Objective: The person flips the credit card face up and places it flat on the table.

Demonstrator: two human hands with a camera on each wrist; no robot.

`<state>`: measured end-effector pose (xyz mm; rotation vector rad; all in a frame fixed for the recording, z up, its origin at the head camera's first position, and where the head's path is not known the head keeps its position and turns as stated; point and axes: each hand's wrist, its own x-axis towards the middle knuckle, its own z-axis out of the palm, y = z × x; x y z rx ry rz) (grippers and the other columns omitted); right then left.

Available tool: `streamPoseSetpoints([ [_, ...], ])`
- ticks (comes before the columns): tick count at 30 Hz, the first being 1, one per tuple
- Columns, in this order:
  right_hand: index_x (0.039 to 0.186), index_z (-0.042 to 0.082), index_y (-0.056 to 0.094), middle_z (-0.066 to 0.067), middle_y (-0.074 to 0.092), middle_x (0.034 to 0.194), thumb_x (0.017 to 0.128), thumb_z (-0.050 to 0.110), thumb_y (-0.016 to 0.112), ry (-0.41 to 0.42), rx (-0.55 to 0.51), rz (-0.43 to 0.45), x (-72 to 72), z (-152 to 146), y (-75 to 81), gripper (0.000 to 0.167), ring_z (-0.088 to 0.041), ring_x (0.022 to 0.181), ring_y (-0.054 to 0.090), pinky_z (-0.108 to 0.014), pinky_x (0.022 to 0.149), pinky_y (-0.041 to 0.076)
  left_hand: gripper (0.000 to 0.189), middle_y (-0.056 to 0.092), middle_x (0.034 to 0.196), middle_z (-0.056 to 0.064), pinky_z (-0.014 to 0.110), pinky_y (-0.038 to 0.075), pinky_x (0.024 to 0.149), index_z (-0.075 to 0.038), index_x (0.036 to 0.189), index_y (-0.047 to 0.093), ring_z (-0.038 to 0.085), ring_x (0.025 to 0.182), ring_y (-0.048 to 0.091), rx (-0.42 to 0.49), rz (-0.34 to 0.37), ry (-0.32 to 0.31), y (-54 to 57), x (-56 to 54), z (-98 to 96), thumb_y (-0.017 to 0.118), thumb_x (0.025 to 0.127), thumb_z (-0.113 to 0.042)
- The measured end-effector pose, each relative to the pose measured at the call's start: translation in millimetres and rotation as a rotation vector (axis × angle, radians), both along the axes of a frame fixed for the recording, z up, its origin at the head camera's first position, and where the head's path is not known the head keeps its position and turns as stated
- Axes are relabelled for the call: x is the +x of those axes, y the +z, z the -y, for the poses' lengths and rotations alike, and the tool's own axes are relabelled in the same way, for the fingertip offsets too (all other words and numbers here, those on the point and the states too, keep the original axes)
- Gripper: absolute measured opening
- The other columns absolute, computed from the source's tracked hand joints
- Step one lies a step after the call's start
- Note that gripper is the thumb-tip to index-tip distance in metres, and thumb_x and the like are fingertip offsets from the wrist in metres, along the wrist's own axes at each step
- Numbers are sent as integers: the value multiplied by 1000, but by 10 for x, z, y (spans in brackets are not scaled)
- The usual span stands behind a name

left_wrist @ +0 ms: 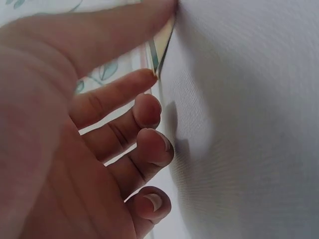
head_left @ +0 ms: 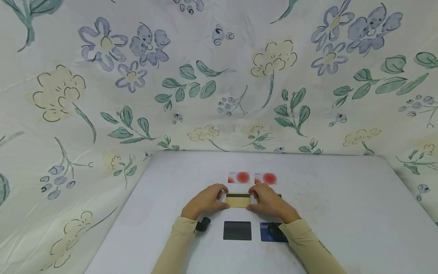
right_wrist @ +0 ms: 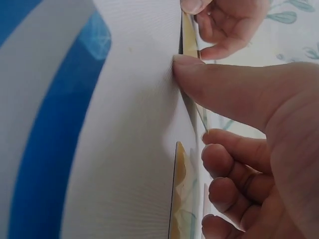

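Gold card (head_left: 238, 201) handling is at the two-handed positioning step, judging by the hold at both short ends; whether the card is being set down or taken up cannot be determined. The next move likely calls for keeping both ends level and square to the neighbouring cards, with even finger pressure to avoid skewing it.

Location: the gold card lies between the left grip (head_left: 206, 201) and the right grip (head_left: 272, 202), its dark stripe along the far edge. Each grip pinches one short end, thumb at the near corner and index finger at the far corner; the remaining fingers are bent and free of the card. Full contact with the bench (head_left: 342, 213) cannot be confirmed.

Adjacent items: two red-and-white cards (head_left: 238, 177) are on the far side. A second gold-toned card (right_wrist: 178, 204) is just right of the held card, mostly covered by the right grip in the head view. On the near side are a dark card (head_left: 237, 230) and, to its right, a blue card (head_left: 267, 236) partly hidden beneath the right wrist.
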<state>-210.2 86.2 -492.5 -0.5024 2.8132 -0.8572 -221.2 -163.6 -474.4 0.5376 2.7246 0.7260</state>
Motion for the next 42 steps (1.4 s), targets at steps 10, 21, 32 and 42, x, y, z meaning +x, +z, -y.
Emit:
streamPoseSetpoints([
  [10, 120, 10, 70, 2, 55, 92, 81, 32, 88, 16, -9, -20, 5, -36, 25, 48, -15, 92, 49, -31, 82, 48, 49, 53, 94, 1, 33, 43, 77, -13, 123, 64, 16, 89, 52, -5, -8, 3, -9, 10, -3, 85, 84, -33],
  [21, 121, 12, 70, 3, 55, 93, 81, 33, 88, -1, -39, 9, -15, -43, 20, 49, -14, 93, 49, -31, 82, 49, 51, 56, 97, 0, 34, 47, 80, -16, 123, 64, 16, 91, 54, -25, 3, 29, 12, 41, -39, 86, 83, -38],
  [32, 122, 10, 70, 1, 58, 93, 81, 31, 89, 0, -43, -1, 3, -39, 105, 50, -14, 91, 51, -31, 83, 52, 64, 64, 115, 2, 42, 54, 98, -15, 134, 61, 17, 101, 58, -42, -49, -3, -18, 49, -82, 83, 84, -47],
  [42, 122, 11, 70, 1, 60, 95, 82, 33, 88, 27, -43, -43, 18, -58, 150, 50, -14, 94, 52, -34, 87, 55, 67, 60, 104, 1, 31, 48, 81, -13, 137, 61, 15, 93, 54, -19, -115, -80, 32, 27, -164, 83, 84, -49],
])
